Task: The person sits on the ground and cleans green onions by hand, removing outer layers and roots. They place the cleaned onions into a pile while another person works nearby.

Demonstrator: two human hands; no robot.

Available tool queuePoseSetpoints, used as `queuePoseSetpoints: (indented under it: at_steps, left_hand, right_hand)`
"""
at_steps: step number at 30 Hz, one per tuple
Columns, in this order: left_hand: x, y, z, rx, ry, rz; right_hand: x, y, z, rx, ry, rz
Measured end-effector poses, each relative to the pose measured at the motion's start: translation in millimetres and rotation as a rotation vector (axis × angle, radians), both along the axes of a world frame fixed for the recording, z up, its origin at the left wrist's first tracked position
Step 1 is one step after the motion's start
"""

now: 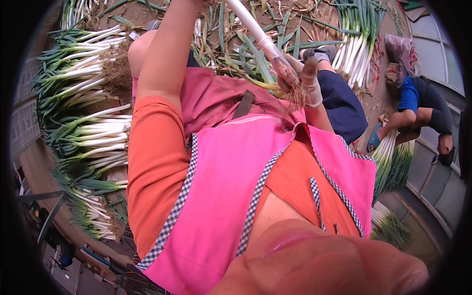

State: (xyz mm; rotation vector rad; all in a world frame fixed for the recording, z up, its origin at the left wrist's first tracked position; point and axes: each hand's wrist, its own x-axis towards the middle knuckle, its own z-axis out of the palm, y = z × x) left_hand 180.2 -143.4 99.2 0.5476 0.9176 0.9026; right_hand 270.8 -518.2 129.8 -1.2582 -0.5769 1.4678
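My right hand (309, 83), in a soiled light work glove, grips the root end of a long green onion (254, 27). Its thick white stem slants up and left, out of the top of the view. Brown roots (297, 96) hang below the glove, and reddish papery skin clings to the stem's lower end. A yellowed leaf (271, 87) sticks out left of the glove, above my lap. My left forearm (171, 44) reaches to the top edge; the left hand is out of view, so its hold cannot be seen.
Rows of green onions (96, 73) lie at left, roots facing me. Stripped leaves (254, 55) litter the ground ahead. Another bundle (359, 51) lies beyond my right foot. At right a person in a blue sleeve (407, 96) crouches by more onions (385, 147), near glass panels (429, 51).
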Motion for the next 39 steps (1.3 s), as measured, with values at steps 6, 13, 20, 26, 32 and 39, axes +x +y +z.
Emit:
queuePoseSetpoints:
  at_steps: [6,13,20,26,32,39]
  left_hand:
    - [-22.6,18.4,-16.5,0.093,-0.101,0.130]
    - [-39.9,40.7,-29.4,0.181,0.049,0.168]
    - [-63.7,55.2,-36.7,0.176,0.065,0.267]
    - [-88.4,61.7,-36.6,0.170,0.073,0.376]
    - [-98.6,65.1,-47.4,0.081,0.048,0.455]
    - [-95.5,26.7,-2.9,0.108,-0.360,0.089]
  right_hand:
    - [-11.2,-43.0,26.1,-0.095,-0.356,-0.087]
    - [-2.2,-89.3,36.7,-0.253,-0.374,-0.033]
    - [35.7,-162.9,34.6,-0.270,-0.341,0.048]
    - [63.3,-139.7,31.0,-0.066,-1.827,0.635]
    - [-22.0,48.7,14.9,0.448,-1.814,0.015]
    - [-40.2,69.4,2.0,-0.270,-0.219,0.240]
